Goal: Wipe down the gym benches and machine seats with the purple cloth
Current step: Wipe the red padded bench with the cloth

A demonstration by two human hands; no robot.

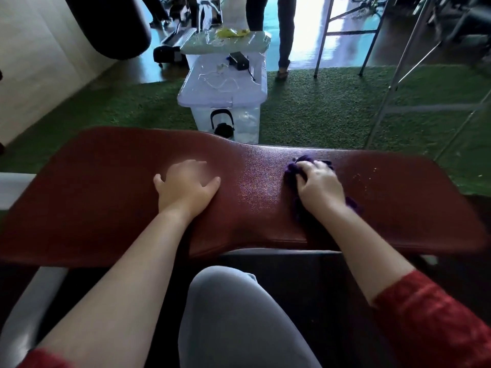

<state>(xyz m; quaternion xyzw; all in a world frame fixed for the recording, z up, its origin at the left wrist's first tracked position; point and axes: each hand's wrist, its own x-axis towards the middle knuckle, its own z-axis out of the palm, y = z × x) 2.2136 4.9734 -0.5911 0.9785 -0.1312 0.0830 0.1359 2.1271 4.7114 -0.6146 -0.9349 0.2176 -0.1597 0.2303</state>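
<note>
Dark red padded surface runs across the view, narrower at the middle, w/ a pebbled vinyl look. Left hand lies flat on it, palm down, fingers spread, thumb out to the side, nothing under it. Right hand is clamped down on the purple cloth, fingers curled over the bunched fabric; cloth sticks out past the fingertips on the far side & again near the wrist. Cloth sits right of centre on the pad, well apart from the left hand. A few pale specks on the pad just right of the cloth. Both sleeves red, pushed up the forearms; grey-clad knee below the pad's near edge. Beyond the pad: clear plastic storage bin on green turf, small black device on its lid. Someone's legs stand further back, by metal frame legs
</note>
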